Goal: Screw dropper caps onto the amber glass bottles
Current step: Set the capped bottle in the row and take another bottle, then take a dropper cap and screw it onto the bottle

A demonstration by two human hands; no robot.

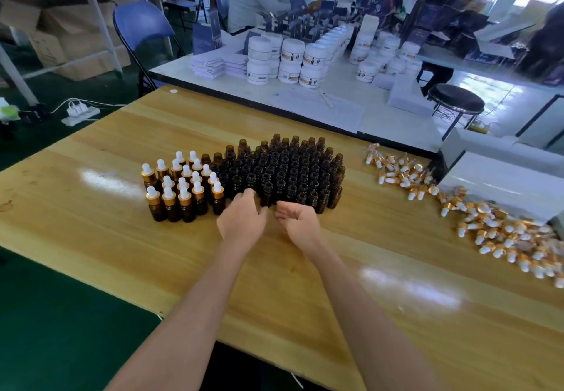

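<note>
Several open amber glass bottles (283,170) stand packed together in the middle of the wooden table (122,238). To their left stands a group of capped bottles (180,189) with gold collars and white rubber bulbs. Loose dropper caps (494,231) lie in a heap at the right. My left hand (242,218) is at the front row of open bottles with its fingers curled down over them; whether it grips one is hidden. My right hand (297,219) hovers just right of it, fingers loosely curled, holding nothing. One open bottle (267,195) stands between the two hands.
A white box (500,183) sits at the table's right edge behind the caps. Beyond is a white table with stacked white jars (290,60) and papers, where another person sits. A blue folding chair (143,30) and a black stool (456,102) stand nearby.
</note>
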